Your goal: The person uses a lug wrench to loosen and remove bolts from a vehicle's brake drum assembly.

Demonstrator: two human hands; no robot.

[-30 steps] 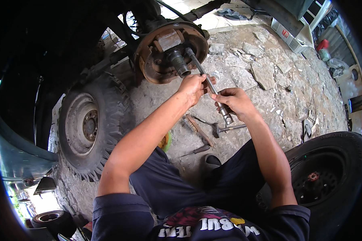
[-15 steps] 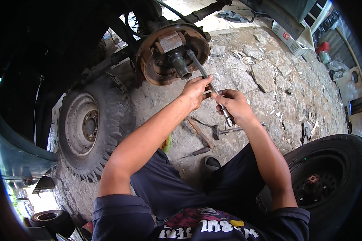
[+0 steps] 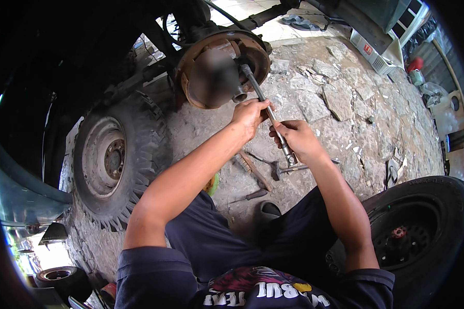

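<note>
A long chrome socket extension bar (image 3: 260,91) slants from the rusty brake backing plate (image 3: 263,59) down toward me. Its far, socket-like end rests at the plate, right of the axle spindle (image 3: 239,95). My left hand (image 3: 250,114) is closed around the bar's middle, palm upward beneath it. Closer to me, my right hand (image 3: 299,138) grips the same bar near its lower end, fingers wrapped over it. A blurred dark patch hides the centre of the plate.
On the stony ground below my hands lie a hammer (image 3: 278,170), a wooden-handled brush (image 3: 257,172) and a dark-handled screwdriver (image 3: 256,194). A wheel with a chunky tyre (image 3: 147,149) stands at left. Another wheel (image 3: 448,190) lies at right. A white crate (image 3: 381,61) sits at far right.
The bar's near end has shifted slightly down toward me. The fingers of my right hand have altered their hold on it. My left hand stays in about the same place.
</note>
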